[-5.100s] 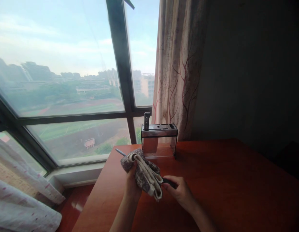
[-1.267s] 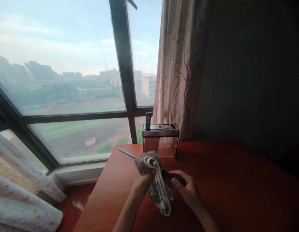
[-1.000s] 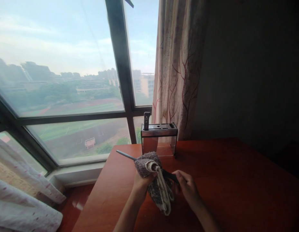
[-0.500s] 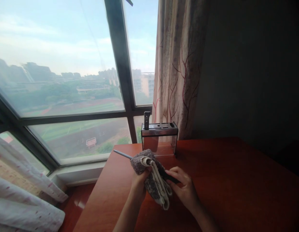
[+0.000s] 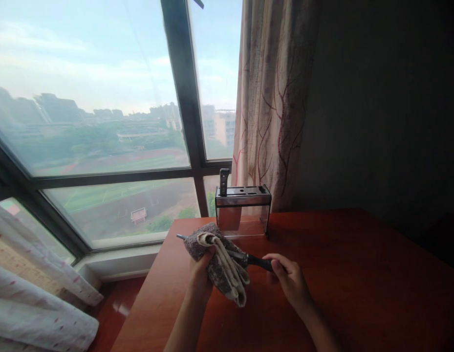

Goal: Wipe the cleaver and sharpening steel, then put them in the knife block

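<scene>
My left hand (image 5: 202, 274) is closed around a folded grey-brown and cream towel (image 5: 227, 274), which is wrapped about the rod of a sharpening steel (image 5: 259, 262). The steel's thin grey tip pokes out past the towel's left side, and a short shiny length by the handle shows on the right. Most of the rod is hidden in the cloth. Gripping the end of the black handle is my right hand (image 5: 291, 278). Both hands are above the table. Beyond them stands a clear-sided knife block (image 5: 243, 199) with a dark-handled knife (image 5: 224, 182) in its left slot.
The reddish wooden table (image 5: 344, 274) spreads out to the right. A large window (image 5: 102, 122) fills the left side, with a patterned curtain (image 5: 274, 98) behind the block and a white curtain (image 5: 39, 303) at lower left.
The towel has moved left along the rod, while my right hand has drawn the handle rightward. Less of the tip sticks out, and metal now shows beside the handle.
</scene>
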{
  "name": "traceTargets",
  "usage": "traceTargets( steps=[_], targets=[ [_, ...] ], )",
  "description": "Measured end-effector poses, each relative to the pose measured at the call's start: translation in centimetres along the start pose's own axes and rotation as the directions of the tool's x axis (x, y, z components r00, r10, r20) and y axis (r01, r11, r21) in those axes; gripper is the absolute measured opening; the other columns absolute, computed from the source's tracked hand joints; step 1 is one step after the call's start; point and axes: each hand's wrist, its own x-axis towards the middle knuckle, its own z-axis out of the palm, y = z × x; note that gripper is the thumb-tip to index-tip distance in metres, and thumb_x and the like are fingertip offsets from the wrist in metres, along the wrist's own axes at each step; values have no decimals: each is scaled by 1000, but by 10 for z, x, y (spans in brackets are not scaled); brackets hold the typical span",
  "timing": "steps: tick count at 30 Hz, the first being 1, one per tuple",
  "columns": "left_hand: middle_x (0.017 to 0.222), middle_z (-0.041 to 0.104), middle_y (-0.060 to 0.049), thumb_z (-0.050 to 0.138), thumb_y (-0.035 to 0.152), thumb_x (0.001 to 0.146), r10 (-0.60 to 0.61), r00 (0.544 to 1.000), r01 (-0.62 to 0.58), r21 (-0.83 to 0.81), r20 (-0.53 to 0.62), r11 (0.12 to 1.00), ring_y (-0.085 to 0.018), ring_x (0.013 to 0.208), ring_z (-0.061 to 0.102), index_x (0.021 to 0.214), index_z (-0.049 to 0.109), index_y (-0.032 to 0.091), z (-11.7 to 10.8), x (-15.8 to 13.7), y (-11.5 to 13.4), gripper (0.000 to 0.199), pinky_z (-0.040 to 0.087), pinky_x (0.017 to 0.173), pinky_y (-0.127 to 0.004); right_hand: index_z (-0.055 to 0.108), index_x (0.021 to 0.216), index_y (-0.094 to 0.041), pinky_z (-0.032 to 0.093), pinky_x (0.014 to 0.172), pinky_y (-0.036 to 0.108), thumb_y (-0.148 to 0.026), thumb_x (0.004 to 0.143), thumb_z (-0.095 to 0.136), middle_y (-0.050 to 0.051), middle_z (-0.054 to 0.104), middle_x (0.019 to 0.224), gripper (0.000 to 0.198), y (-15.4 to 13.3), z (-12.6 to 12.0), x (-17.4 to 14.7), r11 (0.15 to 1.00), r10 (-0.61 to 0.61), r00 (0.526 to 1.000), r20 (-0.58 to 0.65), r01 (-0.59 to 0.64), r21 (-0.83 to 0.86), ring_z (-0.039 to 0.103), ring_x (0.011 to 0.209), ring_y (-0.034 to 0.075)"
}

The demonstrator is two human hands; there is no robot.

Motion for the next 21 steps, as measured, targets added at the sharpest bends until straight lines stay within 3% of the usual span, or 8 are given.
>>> traceTargets(
  steps=[4,9,13,18,21],
  targets=[
    [75,71,-2,81,23,57,1,1000,-1,-4,19,1000,-21,69,69,92,63,16,-4,3,1,39,57,63,-29,68,92,-18,38,45,24,-51,92,39,-2,54,46,44,0,-1,1,997,61,997,-48,-59,52,51,44,14],
    [77,71,-2,81,24,58,3,1000,-3,2,6,1000,-23,72,69,91,64,15,-10,9,5,38,57,64,-29,68,95,-19,46,58,25,-49,85,55,4,68,74,34,-1,-5,4,994,79,986,-145,-67,84,62,65,18],
    [78,72,-2,80,25,60,36,999,-36,0,-29,999,-22,71,69,95,64,16,-12,12,9,39,57,65,-30,67,101,-20,48,62,27,-45,80,64,7,70,97,33,-3,-8,3,995,88,978,-191,-77,63,61,70,18],
    [77,72,-2,79,26,61,56,995,-57,-15,-81,998,-20,67,69,94,65,15,-17,18,10,37,57,64,-30,62,106,-20,47,71,31,-39,80,65,9,67,107,32,-9,-12,3,992,50,982,-184,-28,122,58,80,20],
    [74,72,-3,78,26,62,52,992,-57,-41,-119,998,-20,63,68,90,65,14,-19,22,10,33,57,61,-29,62,105,-21,45,68,29,-37,81,65,7,67,106,29,-6,-15,4,982,55,971,-232,-11,186,54,71,15]
  ],
)
